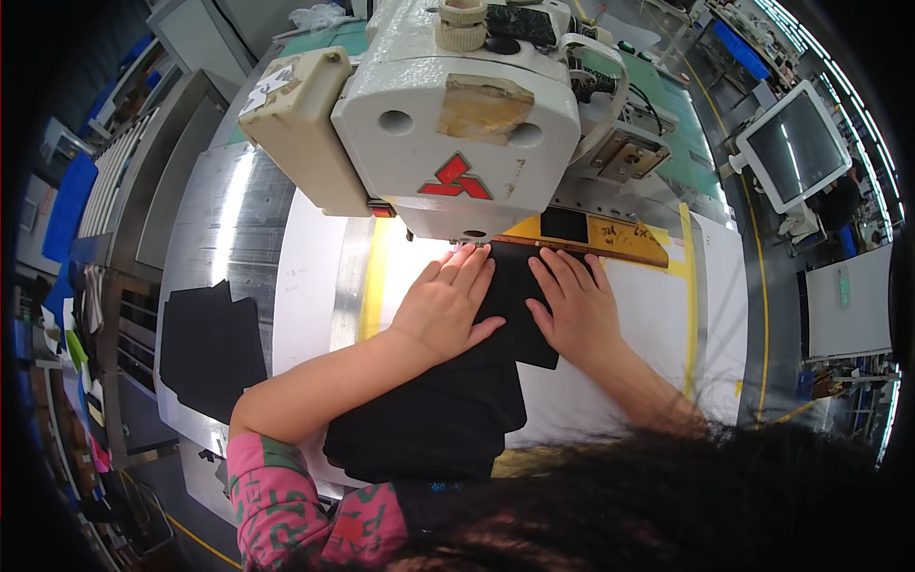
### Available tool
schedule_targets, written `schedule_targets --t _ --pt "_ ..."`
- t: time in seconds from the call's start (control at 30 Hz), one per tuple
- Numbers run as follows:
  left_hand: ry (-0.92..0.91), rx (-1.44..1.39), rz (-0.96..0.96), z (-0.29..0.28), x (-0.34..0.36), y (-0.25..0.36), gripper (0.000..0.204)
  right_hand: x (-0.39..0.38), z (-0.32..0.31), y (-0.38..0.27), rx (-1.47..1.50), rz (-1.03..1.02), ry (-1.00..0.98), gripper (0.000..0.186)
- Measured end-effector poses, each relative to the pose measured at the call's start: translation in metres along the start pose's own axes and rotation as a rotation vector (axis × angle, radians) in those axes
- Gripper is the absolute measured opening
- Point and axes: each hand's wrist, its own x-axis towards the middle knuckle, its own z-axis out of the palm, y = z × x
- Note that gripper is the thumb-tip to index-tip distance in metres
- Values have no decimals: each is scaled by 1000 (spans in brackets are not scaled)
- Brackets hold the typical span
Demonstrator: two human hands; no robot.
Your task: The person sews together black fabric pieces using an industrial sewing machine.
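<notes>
A black fabric piece point(516, 310) lies under both my hands, its far edge up against a yellow template plate point(624, 238) below the sewing machine's head point(457, 143). My left hand point(445, 303) rests on the fabric's left part, fingers stretched forward and thumb out to the side. On its right part my right hand point(578, 303) lies flat with fingers spread. A pile of black fabric pieces point(419, 419) sits nearer to me, beneath my left forearm. Farther left lies another stack of black pieces point(212, 345).
The metal worktable point(224, 205) carries a white sheet point(629, 343) with yellow tape strips point(690, 305). A beige box point(297, 129) hangs at the machine head's left. A monitor point(794, 146) stands at the right, and a rack point(114, 181) with a blue edge is at the left.
</notes>
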Motion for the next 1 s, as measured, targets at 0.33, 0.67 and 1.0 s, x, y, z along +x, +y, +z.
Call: schedule_targets --t 0.33,0.67,1.0 --pt "1 -37 -18 0 -1 -2 68 3 -3 5 98 -53 16 53" --pt "-6 -47 -17 -3 -1 -4 67 3 -3 7 92 -92 -10 54" --pt "12 -29 -17 -3 0 -3 65 4 -2 9 88 -105 -4 53"
